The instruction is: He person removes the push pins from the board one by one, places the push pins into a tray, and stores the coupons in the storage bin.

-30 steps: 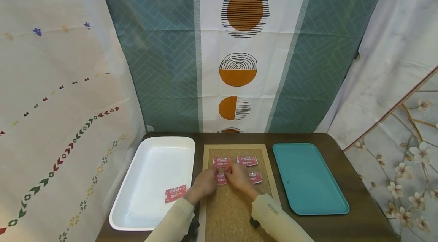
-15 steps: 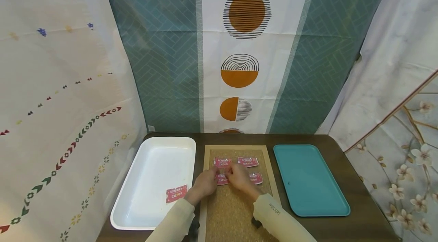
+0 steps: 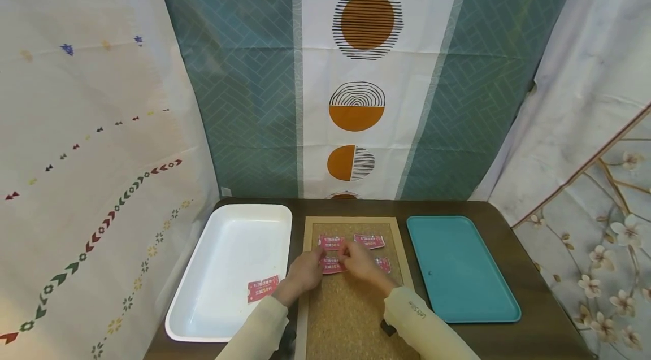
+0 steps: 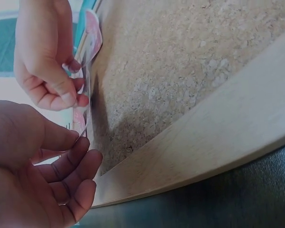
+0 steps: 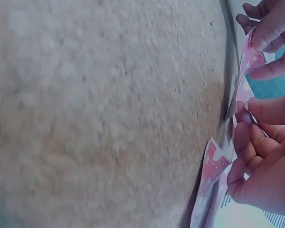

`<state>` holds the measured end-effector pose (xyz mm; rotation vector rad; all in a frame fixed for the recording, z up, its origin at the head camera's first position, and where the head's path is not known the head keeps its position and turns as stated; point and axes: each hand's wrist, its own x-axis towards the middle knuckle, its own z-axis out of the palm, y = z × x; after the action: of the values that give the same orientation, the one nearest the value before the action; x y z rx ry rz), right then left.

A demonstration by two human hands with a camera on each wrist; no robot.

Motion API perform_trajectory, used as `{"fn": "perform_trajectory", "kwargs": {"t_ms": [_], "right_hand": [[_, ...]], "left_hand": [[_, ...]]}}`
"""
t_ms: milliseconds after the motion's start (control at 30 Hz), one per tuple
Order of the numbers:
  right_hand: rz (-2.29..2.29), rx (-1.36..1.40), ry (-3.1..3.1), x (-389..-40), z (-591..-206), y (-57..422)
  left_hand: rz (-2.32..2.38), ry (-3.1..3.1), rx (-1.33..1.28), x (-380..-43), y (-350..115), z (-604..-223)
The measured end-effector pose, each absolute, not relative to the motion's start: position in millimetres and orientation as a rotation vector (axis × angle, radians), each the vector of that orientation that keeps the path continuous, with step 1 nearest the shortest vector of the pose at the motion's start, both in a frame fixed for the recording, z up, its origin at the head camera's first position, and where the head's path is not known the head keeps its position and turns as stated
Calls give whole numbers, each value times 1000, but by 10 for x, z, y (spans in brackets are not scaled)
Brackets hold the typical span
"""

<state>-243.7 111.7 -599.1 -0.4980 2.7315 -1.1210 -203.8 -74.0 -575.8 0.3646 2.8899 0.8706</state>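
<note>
Red-pink coupons lie in two rows on a framed cork board [image 3: 356, 315]. My left hand [image 3: 307, 270] pinches the left edge of the lower left coupon [image 3: 333, 265] between thumb and forefinger. At that coupon's other end, my right hand [image 3: 360, 263] has thumb and forefinger together on its edge, the other fingers curled. In the right wrist view this coupon [image 5: 251, 58] stretches between both hands. Above it lies the upper left coupon [image 3: 331, 242], with the upper right coupon [image 3: 369, 241] beside it. The right hand partly hides the lower right coupon [image 3: 383, 264].
A white tray [image 3: 224, 269] stands left of the board, with one coupon [image 3: 263, 289] near its right wall. To the right lies a flat teal tray [image 3: 460, 269]. The dark wooden table [image 3: 488, 218] ends at hanging cloths behind and at both sides.
My right hand has shifted slightly to the right, showing more of the lower left coupon and covering more of the lower right one. The left hand stays in place. The head view has drifted slightly.
</note>
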Motion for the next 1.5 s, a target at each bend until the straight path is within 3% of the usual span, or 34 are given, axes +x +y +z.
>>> {"fn": "perform_trajectory", "kwargs": {"t_ms": [667, 1500], "right_hand": [[-1195, -671, 2661, -2457, -5926, 1449], [-1120, -544, 2823, -2392, -5855, 1919]], "left_hand": [[878, 2967, 383, -2047, -848, -5672], [1093, 2962, 288, -1960, -1009, -5517]]}}
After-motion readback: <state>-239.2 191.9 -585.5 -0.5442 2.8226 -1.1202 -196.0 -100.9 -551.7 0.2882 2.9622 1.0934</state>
